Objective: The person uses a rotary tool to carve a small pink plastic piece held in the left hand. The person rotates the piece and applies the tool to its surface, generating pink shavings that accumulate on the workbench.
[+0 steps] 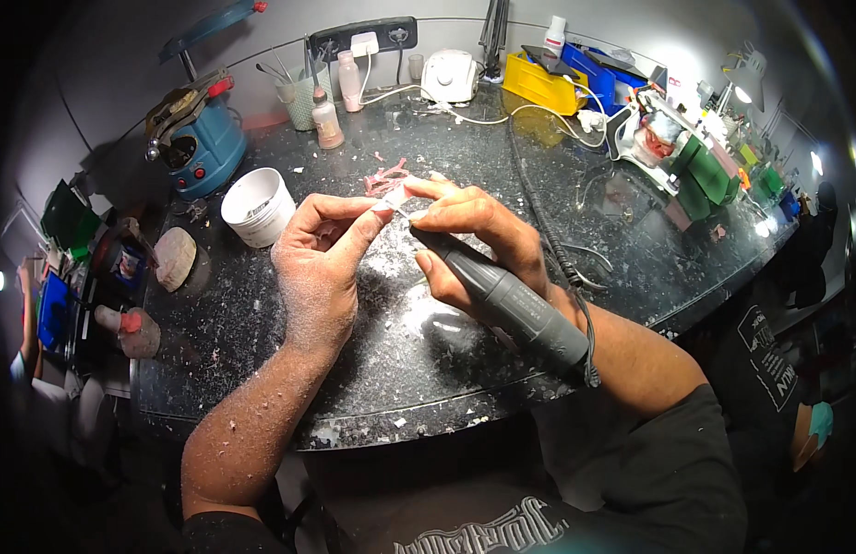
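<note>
My right hand is wrapped round a dark grey rotary handpiece, its thin metal tip pointing up and to the left. Between the thumb and fingertips of my left hand is a small pale piece, mostly covered by fingers. The handpiece's tip is at this piece; whether they touch I cannot tell. White dust coats my left hand and forearm. Just beyond my fingertips, thin pink scraps lie on the dark speckled bench. A coiled black cord runs by my right wrist.
Left of my hands stand a white tub, a blue machine and a round pale block. Behind are a dropper bottle, a white control box and a yellow bin. A person in dark clothing is at right.
</note>
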A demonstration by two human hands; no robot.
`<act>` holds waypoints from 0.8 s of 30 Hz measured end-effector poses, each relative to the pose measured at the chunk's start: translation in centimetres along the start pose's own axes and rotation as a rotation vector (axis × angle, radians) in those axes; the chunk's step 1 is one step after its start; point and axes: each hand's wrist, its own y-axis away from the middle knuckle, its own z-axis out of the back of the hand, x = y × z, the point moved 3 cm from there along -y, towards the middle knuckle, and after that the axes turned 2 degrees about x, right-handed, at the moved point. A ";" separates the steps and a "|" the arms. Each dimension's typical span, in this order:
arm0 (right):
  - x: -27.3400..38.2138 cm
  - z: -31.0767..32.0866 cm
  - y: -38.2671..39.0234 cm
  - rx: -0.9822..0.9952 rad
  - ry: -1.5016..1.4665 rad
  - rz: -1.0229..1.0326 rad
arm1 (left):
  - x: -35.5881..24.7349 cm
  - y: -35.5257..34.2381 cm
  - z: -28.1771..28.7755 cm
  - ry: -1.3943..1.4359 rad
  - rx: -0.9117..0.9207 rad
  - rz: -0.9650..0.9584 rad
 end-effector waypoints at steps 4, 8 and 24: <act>0.2 0.1 -0.1 0.002 0.005 -0.036 | 0.0 0.0 0.0 -0.021 -0.005 0.004; 0.4 -0.1 -0.1 -0.009 -0.035 -0.064 | 0.0 0.0 0.0 -0.023 -0.001 0.000; 0.4 -0.2 0.0 0.008 -0.091 -0.076 | -0.2 0.4 -0.1 -0.083 0.003 -0.032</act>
